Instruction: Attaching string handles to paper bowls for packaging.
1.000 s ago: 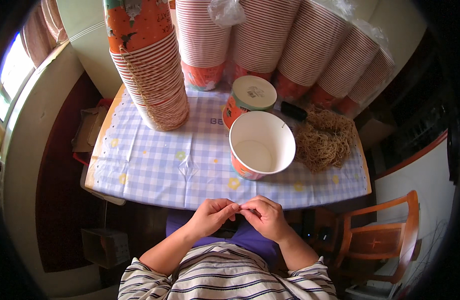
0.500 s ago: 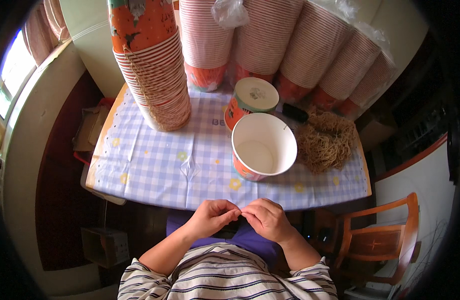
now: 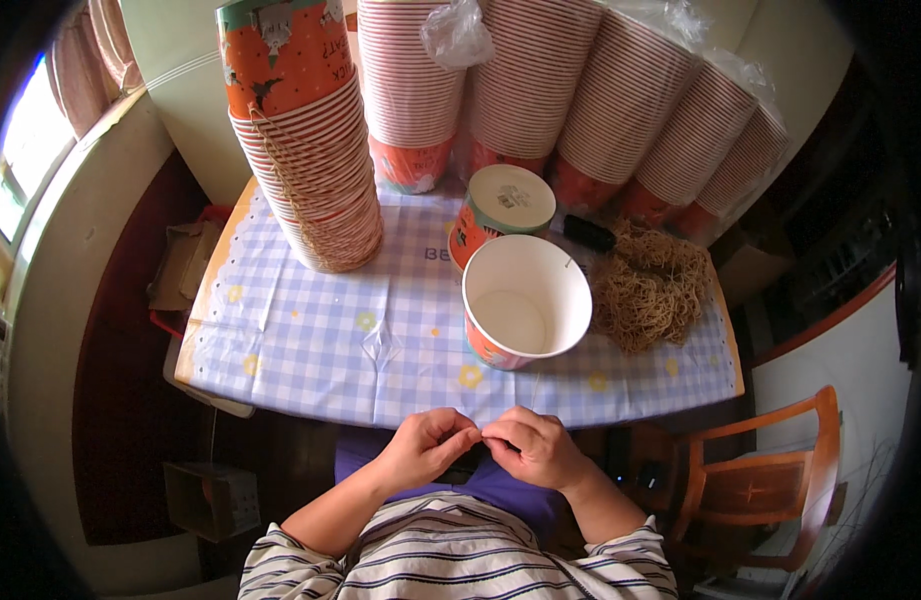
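1. white paper bucket (image 3: 515, 310): smooth inside, round, tapering; it stands near the front edge of the cloth-covered desk (image 3: 420, 350), mouth up, long axis upright.
2. left hand (image 3: 428, 446) and right hand (image 3: 536, 450) meet at the fingertips, each grip pinched closed; anything between is too small to tell.
3. tan twine (image 3: 655, 295), a stringy tangle, lies right of the bucket.

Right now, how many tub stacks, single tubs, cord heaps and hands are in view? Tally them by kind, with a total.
Tub stacks: 6
Single tubs: 2
Cord heap: 1
Hands: 2
Total: 11
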The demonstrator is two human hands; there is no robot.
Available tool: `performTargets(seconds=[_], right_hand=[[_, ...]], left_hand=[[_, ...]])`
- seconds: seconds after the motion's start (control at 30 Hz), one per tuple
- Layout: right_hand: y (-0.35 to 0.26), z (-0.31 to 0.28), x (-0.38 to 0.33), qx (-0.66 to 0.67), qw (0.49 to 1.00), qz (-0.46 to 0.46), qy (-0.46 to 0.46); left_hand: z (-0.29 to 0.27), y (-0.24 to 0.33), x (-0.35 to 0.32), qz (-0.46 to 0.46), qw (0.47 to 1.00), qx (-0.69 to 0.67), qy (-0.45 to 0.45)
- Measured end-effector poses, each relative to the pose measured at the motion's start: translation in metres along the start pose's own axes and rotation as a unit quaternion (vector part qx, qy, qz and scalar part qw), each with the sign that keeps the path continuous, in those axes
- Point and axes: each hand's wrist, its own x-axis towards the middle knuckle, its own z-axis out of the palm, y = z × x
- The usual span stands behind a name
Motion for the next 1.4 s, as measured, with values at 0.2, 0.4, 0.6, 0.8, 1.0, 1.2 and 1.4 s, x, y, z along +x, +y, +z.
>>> performTargets(seconds=[0.2,0.4,0.6,0.8,1.0,1.2,1.4], right_hand=[[0.002,-0.007,-0.002,0.007,0.999,-0.013,-0.032],[-0.002,-0.012,-0.003,-0.016,0.999,-0.029,-0.019],[-0.005,-0.036,0.000,0.021,0.999,-0.034,-0.033],[-0.010,-0.064,0.006,0.027,0.997,0.032,-0.059],[-0.007,-0.086,0.017,0.087,0.979,0.132,-0.127],[-0.024,-0.162,0.065,-0.019,0.991,0.127,-0.033],[-0.041,-0.184,0.149,-0.008,0.993,0.109,-0.039]], left_hand=[[0.003,0.009,-0.002,0.036,0.998,0.059,-0.002],[0.007,0.027,-0.001,0.117,0.971,0.210,0.004],[0.017,0.028,0.007,0.223,0.948,0.226,-0.023],[0.041,0.035,0.021,0.394,0.819,0.408,0.086],[0.049,0.036,0.029,0.422,0.793,0.430,0.095],[0.024,0.025,0.023,0.375,0.843,0.370,0.109],[-0.006,0.015,0.034,0.209,0.927,0.249,0.186]])
